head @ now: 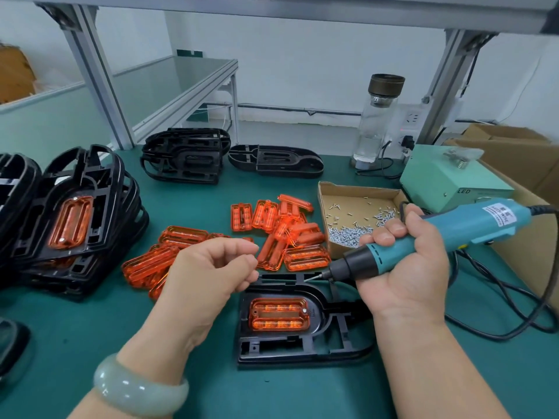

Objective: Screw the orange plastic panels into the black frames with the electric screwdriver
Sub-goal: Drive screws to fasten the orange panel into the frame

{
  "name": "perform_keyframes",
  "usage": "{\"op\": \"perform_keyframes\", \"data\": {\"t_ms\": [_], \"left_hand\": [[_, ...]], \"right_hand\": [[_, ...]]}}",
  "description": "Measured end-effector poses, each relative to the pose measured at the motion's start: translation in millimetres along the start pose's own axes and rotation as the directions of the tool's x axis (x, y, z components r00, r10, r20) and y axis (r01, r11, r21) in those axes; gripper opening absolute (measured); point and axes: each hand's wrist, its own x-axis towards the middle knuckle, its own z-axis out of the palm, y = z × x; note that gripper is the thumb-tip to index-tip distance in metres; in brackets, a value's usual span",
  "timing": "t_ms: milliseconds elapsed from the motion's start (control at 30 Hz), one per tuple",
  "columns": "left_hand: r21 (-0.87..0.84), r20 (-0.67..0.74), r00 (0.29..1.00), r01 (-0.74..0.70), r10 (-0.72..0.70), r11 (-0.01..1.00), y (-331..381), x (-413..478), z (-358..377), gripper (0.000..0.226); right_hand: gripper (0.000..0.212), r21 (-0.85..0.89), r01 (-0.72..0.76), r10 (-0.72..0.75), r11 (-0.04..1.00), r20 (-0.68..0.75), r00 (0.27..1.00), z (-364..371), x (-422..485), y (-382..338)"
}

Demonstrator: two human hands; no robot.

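As I watch through the head camera, a stack of black frames [99, 189] stands at the left edge of the green tabletop [90, 328], its top frame carrying a fitted orange panel [71, 222]. More bare frames [184, 158] lie toward the far edge. Loose orange panels [272, 231] are heaped at the middle of the tabletop. My left grip [211, 267], a pale bangle [139, 385] on its wrist, hovers above that heap with fingers curled inward; I cannot tell whether anything is pinched in it. Just right of it, near the front edge, the working frame [272, 349] lies flat with an orange panel [279, 313] seated in its recess. My right grip [402, 267] is clamped around the teal electric screwdriver [453, 234], tilted so its bit points down-left over the working frame's far rim. Behind it a cardboard box [322, 207] holds silver screws [348, 234]. A glass bottle [378, 122] and a pale green power unit [447, 179] stand toward the far right corner.
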Motion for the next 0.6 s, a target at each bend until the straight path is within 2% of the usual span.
{"op": "perform_keyframes", "data": {"t_ms": [100, 267, 600], "left_hand": [[0.056, 0.046, 0.999, 0.01, -0.012, 0.998, -0.5, -3.9, 4.8, 0.037], [0.115, 0.118, 0.993, -0.041, 0.028, 0.992, 0.7, -12.8, 13.8, 0.029], [0.252, 0.157, 0.987, -0.057, 0.017, 0.966, -0.1, -20.2, 24.2, 0.02]], "right_hand": [[0.015, 0.013, -0.016, 0.016, 1.0, -0.017, 1.0, -0.5, -0.4, 2.0], [0.016, 0.044, -0.046, 0.047, 0.998, -0.033, 0.998, -1.0, -0.9, 5.2], [0.013, 0.089, -0.082, 0.09, 0.993, -0.08, 0.993, -1.8, 0.8, 5.8]]}}
